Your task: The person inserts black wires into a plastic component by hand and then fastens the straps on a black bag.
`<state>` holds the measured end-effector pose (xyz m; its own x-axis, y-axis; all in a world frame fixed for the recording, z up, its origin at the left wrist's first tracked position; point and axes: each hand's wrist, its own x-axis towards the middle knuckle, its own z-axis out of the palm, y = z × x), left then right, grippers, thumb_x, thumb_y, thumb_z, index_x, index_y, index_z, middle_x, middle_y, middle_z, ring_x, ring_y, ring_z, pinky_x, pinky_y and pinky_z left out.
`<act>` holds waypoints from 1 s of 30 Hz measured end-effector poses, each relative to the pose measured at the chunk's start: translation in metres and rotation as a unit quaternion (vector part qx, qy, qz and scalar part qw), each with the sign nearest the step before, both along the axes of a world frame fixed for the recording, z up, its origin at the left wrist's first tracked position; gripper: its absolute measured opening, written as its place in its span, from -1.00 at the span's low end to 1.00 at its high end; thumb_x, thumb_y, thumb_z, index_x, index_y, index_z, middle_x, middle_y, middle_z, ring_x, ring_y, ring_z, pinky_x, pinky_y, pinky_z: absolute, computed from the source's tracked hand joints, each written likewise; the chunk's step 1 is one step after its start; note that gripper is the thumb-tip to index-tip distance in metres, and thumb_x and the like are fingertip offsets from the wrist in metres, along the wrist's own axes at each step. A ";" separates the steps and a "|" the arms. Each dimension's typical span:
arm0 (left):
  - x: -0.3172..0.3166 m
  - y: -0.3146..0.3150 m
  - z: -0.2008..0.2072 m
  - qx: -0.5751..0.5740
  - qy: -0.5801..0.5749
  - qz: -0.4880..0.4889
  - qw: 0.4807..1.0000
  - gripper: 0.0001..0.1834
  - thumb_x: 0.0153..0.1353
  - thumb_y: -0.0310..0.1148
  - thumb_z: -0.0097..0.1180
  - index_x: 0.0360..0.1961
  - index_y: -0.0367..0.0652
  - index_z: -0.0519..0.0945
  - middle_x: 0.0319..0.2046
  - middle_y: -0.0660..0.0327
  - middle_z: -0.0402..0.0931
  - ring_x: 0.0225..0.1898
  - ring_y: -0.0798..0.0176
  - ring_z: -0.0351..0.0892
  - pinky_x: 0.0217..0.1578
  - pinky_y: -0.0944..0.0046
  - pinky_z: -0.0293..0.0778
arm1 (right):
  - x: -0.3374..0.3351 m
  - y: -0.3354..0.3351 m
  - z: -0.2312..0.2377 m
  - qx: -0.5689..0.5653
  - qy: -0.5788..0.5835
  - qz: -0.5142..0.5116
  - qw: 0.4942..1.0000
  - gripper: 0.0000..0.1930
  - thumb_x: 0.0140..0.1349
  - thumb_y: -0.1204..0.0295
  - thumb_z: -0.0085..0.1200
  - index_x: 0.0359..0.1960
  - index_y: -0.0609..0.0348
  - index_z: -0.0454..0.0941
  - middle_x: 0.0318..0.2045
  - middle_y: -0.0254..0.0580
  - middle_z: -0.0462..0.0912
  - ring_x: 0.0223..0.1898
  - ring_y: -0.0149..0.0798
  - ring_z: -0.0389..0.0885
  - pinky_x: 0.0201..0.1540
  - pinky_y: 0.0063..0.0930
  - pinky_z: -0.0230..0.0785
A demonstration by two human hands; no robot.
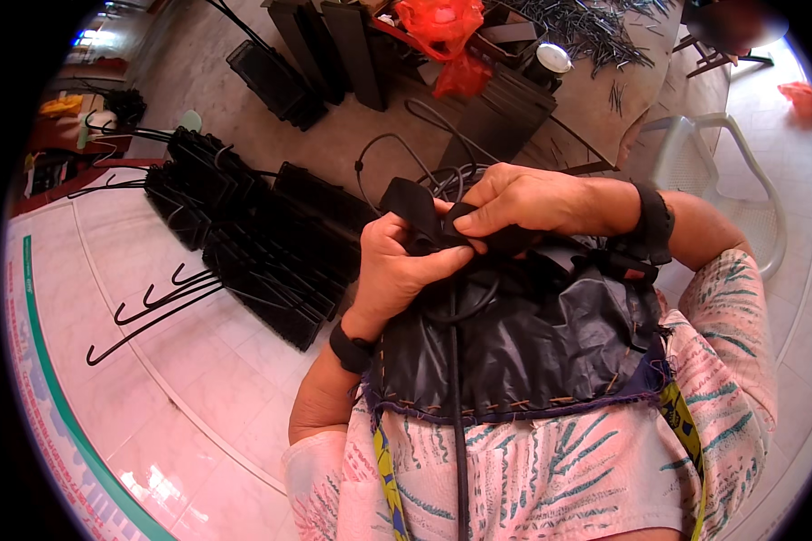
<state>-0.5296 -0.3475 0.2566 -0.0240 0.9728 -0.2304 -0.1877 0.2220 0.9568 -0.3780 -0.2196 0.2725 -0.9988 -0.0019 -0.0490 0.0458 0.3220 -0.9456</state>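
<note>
My left hand (395, 263) and my right hand (525, 204) meet in front of my chest, both closed on a black fabric strip (410, 206). The strip looks folded or looped; one wide end sticks up above my left fingers. My right thumb presses on it close to my left thumb. What lies inside the folds is hidden by the fingers. Just below the hands, a shiny black apron (532, 338) with orange stitching covers my lap. A dark cable (456, 379) runs down over the apron, and grey looped cables (465, 167) rise behind my hands.
Stacked black slabs with hooked rods (266, 279) lie on the pale tiles at left. Beyond stand more black panels (278, 86), a red plastic bag (442, 27) and a heap of thin dark rods (586, 32). A light plastic chair (726, 171) stands at right.
</note>
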 end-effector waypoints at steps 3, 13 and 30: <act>0.001 -0.001 0.001 0.000 0.036 -0.008 0.999 -0.61 -0.15 -0.60 0.20 -0.21 -0.33 0.42 -0.41 0.20 0.54 -0.34 0.42 0.51 -0.25 0.47 0.40 | -0.001 -0.004 0.005 0.009 -0.030 0.008 0.999 -0.74 -0.04 0.24 0.04 -0.54 0.22 0.47 -0.60 -0.28 0.44 -0.56 -0.32 0.39 -0.53 -0.51 0.25; 0.001 0.003 -0.009 -0.054 -0.086 0.003 0.995 -0.61 -0.19 -0.59 0.27 -0.25 -0.28 0.47 -0.45 0.30 0.52 -0.39 0.47 0.47 -0.27 0.49 0.38 | -0.001 0.004 0.005 -0.143 -0.087 -0.026 0.986 -0.71 -0.15 0.25 0.09 -0.47 0.20 0.45 -0.48 -0.17 0.44 -0.43 -0.14 0.44 -0.43 -0.36 0.29; -0.006 0.005 -0.006 -0.019 -0.038 -0.033 0.999 -0.61 -0.25 -0.60 0.22 -0.28 -0.31 0.45 -0.47 0.21 0.57 -0.41 0.43 0.53 -0.27 0.48 0.39 | -0.008 -0.003 0.000 -0.215 -0.097 -0.016 0.972 -0.76 0.00 0.26 0.01 -0.52 0.22 0.46 -0.58 -0.32 0.40 -0.53 -0.36 0.35 -0.52 -0.52 0.22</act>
